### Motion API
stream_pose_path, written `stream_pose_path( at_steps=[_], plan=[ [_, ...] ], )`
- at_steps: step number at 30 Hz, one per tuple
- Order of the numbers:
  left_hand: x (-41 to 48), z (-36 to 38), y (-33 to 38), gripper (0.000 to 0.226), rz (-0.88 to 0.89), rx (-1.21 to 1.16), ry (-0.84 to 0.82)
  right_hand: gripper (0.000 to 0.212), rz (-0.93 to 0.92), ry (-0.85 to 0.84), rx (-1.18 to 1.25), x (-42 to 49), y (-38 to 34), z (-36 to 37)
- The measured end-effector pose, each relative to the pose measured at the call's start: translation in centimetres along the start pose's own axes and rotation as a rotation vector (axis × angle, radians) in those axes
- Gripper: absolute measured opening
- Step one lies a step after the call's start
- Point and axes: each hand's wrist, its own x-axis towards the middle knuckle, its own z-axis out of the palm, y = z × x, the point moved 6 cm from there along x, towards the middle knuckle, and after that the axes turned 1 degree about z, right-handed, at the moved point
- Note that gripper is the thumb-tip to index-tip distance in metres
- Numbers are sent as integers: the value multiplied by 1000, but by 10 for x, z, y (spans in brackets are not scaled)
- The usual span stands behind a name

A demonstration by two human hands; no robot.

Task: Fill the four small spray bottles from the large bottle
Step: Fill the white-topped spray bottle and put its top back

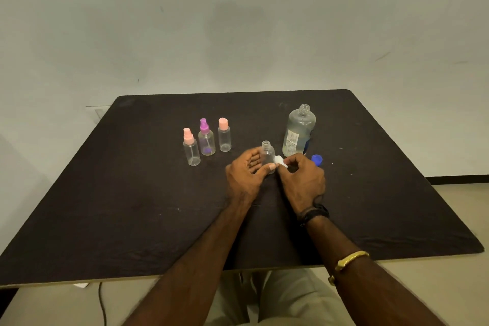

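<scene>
An uncapped small clear bottle [267,152] stands upright at the table's middle, and my left hand [244,173] holds it around its lower body. My right hand [301,176] pinches a white spray cap [281,162] just right of that bottle. The large clear bottle [299,131], open at the neck and partly full, stands behind my right hand. Its blue cap [317,159] lies on the table beside it. To the left stand three capped small bottles: one with a pink sprayer [191,148], one with a purple sprayer [206,137], one with a pink cap [224,135].
The black table [132,206] has its front edge near my lap and its back edge against a pale wall. A dark cable [102,304] hangs below the front left. A black wristband and a gold bracelet sit on my right arm.
</scene>
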Motion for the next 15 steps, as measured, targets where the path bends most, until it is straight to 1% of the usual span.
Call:
stream_pose_path(
  at_steps=[5,15],
  plan=[
    [0,0,1,53,-13,1,-4,17,32,-59,-28,0,2,4],
    [0,0,1,55,-20,11,0,21,28,-96,2,3,4,5]
  ],
)
